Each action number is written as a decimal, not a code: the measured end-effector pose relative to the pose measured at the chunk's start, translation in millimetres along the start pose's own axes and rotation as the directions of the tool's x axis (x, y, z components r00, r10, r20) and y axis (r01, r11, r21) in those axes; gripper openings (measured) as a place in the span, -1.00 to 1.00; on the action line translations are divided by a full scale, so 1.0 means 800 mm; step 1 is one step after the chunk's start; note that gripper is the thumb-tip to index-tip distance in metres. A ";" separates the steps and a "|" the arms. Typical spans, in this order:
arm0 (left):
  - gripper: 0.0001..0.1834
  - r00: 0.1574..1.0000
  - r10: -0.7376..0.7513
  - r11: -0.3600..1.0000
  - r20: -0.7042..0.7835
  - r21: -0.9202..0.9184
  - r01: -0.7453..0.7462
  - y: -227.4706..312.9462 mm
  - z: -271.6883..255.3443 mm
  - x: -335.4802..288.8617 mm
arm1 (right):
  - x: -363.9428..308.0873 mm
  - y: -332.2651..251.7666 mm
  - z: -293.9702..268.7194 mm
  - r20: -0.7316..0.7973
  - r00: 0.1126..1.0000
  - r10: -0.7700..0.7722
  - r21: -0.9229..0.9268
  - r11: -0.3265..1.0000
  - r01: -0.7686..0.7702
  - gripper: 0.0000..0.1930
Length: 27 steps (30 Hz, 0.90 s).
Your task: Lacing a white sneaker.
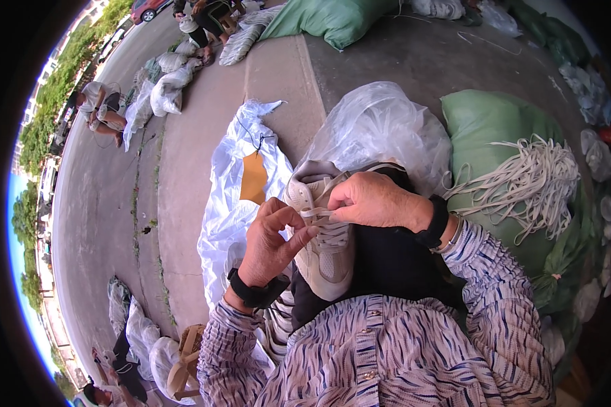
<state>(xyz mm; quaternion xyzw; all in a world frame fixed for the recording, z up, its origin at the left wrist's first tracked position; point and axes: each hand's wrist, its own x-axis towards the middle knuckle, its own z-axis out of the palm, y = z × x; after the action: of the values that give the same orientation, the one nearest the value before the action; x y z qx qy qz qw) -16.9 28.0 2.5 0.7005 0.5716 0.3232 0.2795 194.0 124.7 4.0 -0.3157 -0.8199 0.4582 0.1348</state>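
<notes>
A beige and white sneaker point(331, 263) lies on my lap, its toe toward me and its grey-lined opening away. White shoelace point(332, 237) runs through the eyelets over its tongue. My right hand point(380, 200) pinches the lace over the upper eyelets, from the right. From the left, my left hand point(273, 239) has thumb and forefinger closed at the lace beside it; the fingertips partly cover the strand. On the green sack to the right lies a big heap of loose white laces point(533, 183).
A clear plastic bag point(387, 129) bulges beyond the sneaker, next to a stuffed green sack point(495, 119). White woven sacking point(231, 224) with an orange-brown patch lies on the left. Farther off, people point(103, 108) sit by filled bags point(172, 88) on the pavement.
</notes>
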 end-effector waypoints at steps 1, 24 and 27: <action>-0.79 0.997 -0.065 0.990 0.050 -0.123 0.071 -0.004 0.003 0.003 | 0.000 0.002 0.000 0.002 1.000 -0.025 0.024 0.999 0.025 -0.85; -0.73 0.976 -0.180 0.975 -0.119 -0.156 0.161 0.006 0.015 0.014 | -0.054 0.057 -0.020 -0.329 0.944 0.024 0.255 0.965 0.065 -0.90; -0.60 0.963 0.221 0.949 -0.153 0.263 -0.176 0.026 0.020 0.033 | -0.048 0.039 -0.011 -0.429 0.897 0.104 0.405 0.910 0.088 -0.96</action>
<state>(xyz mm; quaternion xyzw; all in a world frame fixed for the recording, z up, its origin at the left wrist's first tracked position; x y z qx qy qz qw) 12.0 49.3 11.2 0.7517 0.5567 0.3382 0.1033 239.9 117.7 -14.6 -0.3787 -0.6506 0.5383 0.3788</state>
